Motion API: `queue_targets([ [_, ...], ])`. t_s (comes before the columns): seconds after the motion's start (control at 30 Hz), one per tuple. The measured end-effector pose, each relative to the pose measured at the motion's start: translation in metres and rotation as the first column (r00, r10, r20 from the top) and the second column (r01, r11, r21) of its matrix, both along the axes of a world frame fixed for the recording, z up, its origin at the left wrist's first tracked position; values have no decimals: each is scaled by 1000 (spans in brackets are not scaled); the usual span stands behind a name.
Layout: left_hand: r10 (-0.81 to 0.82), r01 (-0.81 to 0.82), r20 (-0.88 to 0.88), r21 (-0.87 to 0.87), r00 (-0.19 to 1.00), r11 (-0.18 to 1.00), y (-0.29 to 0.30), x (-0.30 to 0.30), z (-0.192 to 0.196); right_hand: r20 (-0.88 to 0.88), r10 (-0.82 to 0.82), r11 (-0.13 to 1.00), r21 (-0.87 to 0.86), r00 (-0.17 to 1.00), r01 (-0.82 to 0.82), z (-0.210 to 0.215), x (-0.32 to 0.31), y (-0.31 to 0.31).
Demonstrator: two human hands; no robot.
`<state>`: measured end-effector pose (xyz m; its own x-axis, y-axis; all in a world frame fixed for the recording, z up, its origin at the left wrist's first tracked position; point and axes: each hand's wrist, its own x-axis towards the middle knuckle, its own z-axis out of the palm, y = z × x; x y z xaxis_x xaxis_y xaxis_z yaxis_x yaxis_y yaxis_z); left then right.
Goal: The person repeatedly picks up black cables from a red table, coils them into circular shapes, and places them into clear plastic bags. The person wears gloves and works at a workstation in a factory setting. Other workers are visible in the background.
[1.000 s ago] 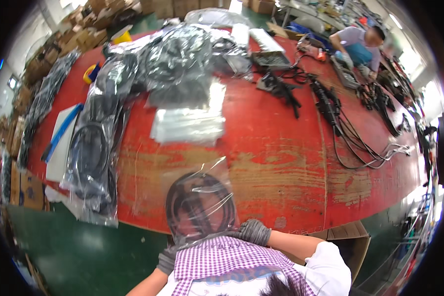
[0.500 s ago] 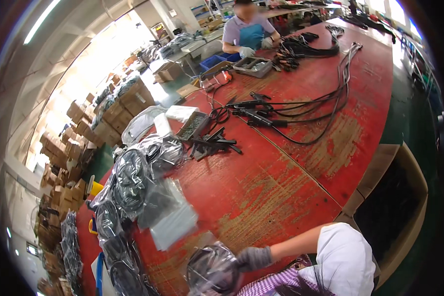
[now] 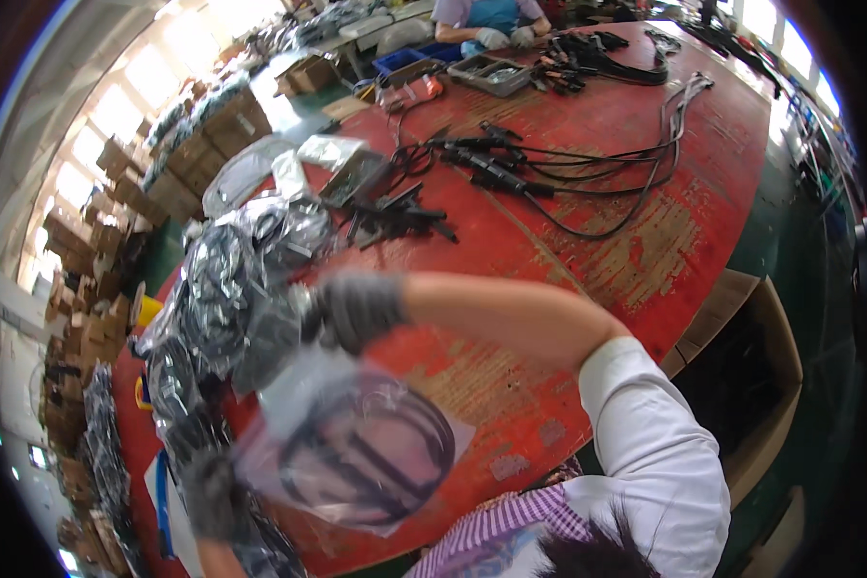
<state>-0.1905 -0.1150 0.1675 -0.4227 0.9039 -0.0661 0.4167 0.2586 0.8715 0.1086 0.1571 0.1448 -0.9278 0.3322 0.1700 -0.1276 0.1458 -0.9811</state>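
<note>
A clear plastic bag with a coiled black cable (image 3: 366,453) hangs over the near part of the red table, slightly blurred. My left hand (image 3: 210,491), in a dark grey glove, is closed at the bag's left edge. Across the table stretches my right arm, and my gloved right hand (image 3: 356,308) is over the flat clear bags (image 3: 303,390) beside the bagged cables. Motion smears its fingers, so what they hold cannot be told. A heap of bagged black cables (image 3: 226,289) runs down the table's left side.
Black clamps with cables (image 3: 491,169) and loose black parts (image 3: 400,220) lie farther back. A grey tray (image 3: 356,178) stands by the heap. An open carton (image 3: 742,376) is at the right edge. Across the table, a person in gloves (image 3: 491,39) works by another tray (image 3: 491,74).
My right hand has left the bagged cable and moved forward and left to the flat bags. My left hand has come into view at the bagged cable's edge. The view has tilted down.
</note>
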Motion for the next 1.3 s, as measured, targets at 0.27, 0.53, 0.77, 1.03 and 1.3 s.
queue_targets([
  [0.27,256,123,-876,331,408,936,138,-145,70,-376,-559,695,273,739,665,41,-170,86],
  [0.53,266,-202,-411,192,872,960,111,-173,-63,-192,-428,756,459,883,466,-47,-191,20],
  [0.77,-355,343,-773,-189,526,920,41,-15,-203,321,-354,707,706,878,27,-167,-10,-31],
  [1.03,-431,578,-708,-39,559,815,0,100,-257,-23,-989,39,913,147,406,-220,215,40],
  [1.3,-479,473,-736,-244,478,847,5,101,-261,120,-931,18,959,-345,284,-246,241,132],
])
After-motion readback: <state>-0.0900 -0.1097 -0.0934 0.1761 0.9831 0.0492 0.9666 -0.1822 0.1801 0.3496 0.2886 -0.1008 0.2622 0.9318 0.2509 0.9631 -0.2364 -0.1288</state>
